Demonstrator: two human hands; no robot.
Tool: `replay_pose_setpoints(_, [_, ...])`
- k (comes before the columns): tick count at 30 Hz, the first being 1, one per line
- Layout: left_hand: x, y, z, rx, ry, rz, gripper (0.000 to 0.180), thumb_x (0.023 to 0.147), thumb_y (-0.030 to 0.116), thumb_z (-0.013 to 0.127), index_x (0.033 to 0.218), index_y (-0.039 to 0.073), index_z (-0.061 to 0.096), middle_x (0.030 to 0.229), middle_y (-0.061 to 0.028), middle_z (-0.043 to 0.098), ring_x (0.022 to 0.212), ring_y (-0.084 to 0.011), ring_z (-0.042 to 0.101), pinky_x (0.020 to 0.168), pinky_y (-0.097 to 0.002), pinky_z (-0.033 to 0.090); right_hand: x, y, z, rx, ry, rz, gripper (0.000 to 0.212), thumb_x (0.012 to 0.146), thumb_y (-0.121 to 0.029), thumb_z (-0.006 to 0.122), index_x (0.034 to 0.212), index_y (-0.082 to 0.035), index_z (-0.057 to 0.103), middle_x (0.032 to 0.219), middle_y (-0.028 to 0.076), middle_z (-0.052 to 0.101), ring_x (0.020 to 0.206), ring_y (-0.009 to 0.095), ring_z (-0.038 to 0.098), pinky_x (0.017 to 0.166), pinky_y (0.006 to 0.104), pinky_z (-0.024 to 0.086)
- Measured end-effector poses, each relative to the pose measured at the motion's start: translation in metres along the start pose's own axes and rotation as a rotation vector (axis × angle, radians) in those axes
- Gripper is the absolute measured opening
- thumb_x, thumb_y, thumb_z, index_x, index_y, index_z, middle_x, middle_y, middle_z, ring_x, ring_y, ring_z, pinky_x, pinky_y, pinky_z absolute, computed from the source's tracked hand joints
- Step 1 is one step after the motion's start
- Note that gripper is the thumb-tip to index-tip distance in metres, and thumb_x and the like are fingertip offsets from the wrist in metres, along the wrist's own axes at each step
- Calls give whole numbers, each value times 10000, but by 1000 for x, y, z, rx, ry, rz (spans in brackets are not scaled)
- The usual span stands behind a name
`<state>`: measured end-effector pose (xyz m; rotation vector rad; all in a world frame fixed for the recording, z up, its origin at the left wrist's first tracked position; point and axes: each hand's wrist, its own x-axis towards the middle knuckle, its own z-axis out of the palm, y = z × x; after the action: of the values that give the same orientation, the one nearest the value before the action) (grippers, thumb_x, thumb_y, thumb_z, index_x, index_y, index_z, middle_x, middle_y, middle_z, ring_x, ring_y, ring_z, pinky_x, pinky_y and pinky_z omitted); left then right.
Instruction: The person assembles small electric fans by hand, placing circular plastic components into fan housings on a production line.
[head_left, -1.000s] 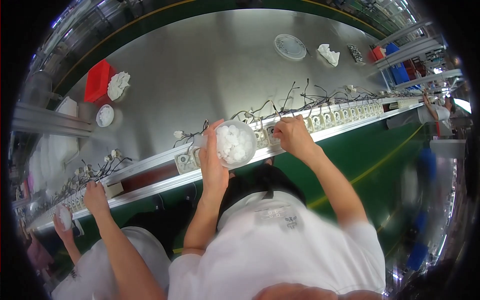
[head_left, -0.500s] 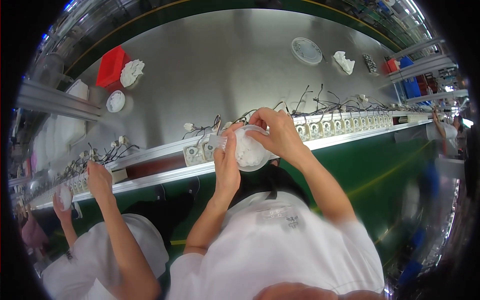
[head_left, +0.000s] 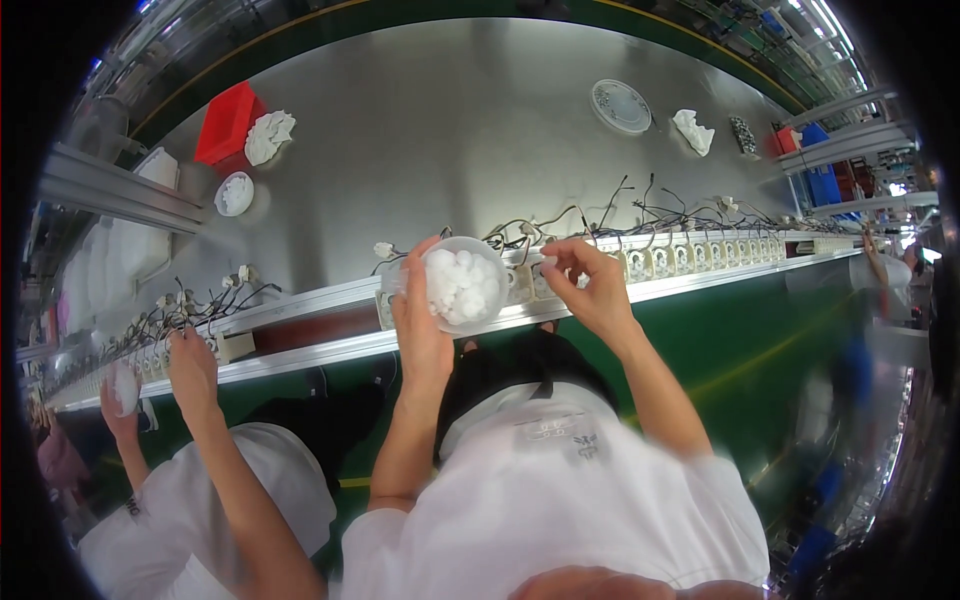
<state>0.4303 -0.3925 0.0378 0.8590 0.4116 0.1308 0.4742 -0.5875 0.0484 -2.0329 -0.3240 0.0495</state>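
Note:
My left hand (head_left: 424, 335) grips a translucent plastic bowl (head_left: 497, 268) by its left side, tilted so that its inside shows. Small round white pieces (head_left: 462, 286) are heaped in the bowl. To the right of it, my right hand (head_left: 600, 295) is closed in a pinch over the rail, with what looks like a small white piece at its fingertips. Below and beside that hand runs a row of cream-coloured small housings (head_left: 640, 265) with dark wires, set along a metal rail (head_left: 690, 282). The housings behind the bowl are partly hidden.
Beyond the rail on the metal table (head_left: 400, 130) lie a red bin (head_left: 226, 122), crumpled white cloth (head_left: 269, 138), a white bowl (head_left: 235, 194), a round clear lid (head_left: 620, 106) and another white cloth (head_left: 693, 132). At left a co-worker's hand (head_left: 193, 365) works along the same line.
My right hand has come out of the bowl and moved right, over the housings. My left hand has shifted the bowl slightly left, so its contents show more fully.

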Motion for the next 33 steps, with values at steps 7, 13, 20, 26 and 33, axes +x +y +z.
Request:
replay_pose_setpoints(7, [7,16,-14,-4,38,50,408,991,350,395,1229,38,505,1169,-104,545,1115,-202,533,954,-325,434,-19,22,3,-263,118,-65,126,797,-21,657,922,-17,664,830,76,645,644,135,588,576,261,463])
replay_pose_setpoints(13, [9,18,-18,15,21,52,419,990,358,391,1247,45,498,1184,-111,541,1142,-210,521,968,-324,427,-24,29,12,-336,149,-28,103,758,-11,688,858,-13,666,769,84,620,604,160,575,557,270,466])
replay_pose_setpoints(20, [10,18,-26,27,7,43,417,989,361,389,1246,52,500,1187,-104,541,1148,-211,519,975,-324,426,-26,28,16,-307,170,-13,94,748,-25,706,834,-15,670,750,79,622,604,160,581,560,269,471])
replay_pose_setpoints(26, [9,20,-26,25,13,27,415,984,365,401,1245,59,504,1190,-103,542,1150,-213,519,972,-329,430,-30,33,22,-333,216,-73,107,743,-28,713,842,-17,673,759,79,618,613,178,579,565,280,476])
replay_pose_setpoints(33, [8,18,-29,20,8,30,425,976,377,419,1245,59,505,1186,-100,546,1145,-209,522,961,-328,438,-35,28,19,-667,164,-454,168,734,3,685,887,-63,675,829,79,632,729,230,598,623,323,445])
